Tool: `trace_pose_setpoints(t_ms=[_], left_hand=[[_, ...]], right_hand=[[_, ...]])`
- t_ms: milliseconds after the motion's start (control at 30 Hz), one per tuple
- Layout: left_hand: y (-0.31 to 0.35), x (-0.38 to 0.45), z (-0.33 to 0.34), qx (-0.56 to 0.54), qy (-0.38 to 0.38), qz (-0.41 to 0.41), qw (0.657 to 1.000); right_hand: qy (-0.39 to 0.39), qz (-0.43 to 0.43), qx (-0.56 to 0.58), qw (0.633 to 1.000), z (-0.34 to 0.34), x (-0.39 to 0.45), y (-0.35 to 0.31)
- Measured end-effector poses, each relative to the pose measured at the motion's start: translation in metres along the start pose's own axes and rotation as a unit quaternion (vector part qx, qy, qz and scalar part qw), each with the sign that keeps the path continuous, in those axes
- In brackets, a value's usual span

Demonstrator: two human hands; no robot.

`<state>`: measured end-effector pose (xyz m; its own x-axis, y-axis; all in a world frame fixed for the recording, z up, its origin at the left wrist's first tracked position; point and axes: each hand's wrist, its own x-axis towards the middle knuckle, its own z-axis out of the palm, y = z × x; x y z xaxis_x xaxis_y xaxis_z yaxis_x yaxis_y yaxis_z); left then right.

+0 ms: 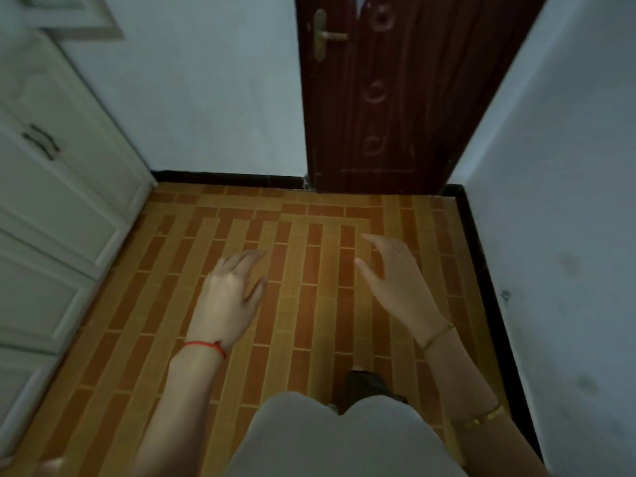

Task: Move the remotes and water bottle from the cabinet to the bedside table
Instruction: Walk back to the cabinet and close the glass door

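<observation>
Bare left hand [229, 292] and right hand [395, 277] hung open, empty, above orange brick-patterned tile floor [309, 339]; white panelled cabinet [51, 201] left of them.

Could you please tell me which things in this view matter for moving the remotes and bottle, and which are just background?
Job: white cabinet at left, doors shut; left hand and right hand, both open and empty. No remotes, bottle or bedside table in view.

Background: brown door, tiled floor, walls.
</observation>
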<state>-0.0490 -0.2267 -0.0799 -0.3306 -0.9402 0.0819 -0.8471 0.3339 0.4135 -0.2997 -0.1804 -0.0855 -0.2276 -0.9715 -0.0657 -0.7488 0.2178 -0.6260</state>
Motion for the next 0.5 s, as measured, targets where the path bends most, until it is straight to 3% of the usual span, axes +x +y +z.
trace_pose_setpoints(t_ms=[500], left_hand=[[-0.112, 0.203, -0.036, 0.031, 0.097, -0.130, 0.986]], right_hand=[[-0.074, -0.158, 0.018, 0.985, 0.049, 0.297, -0.104]])
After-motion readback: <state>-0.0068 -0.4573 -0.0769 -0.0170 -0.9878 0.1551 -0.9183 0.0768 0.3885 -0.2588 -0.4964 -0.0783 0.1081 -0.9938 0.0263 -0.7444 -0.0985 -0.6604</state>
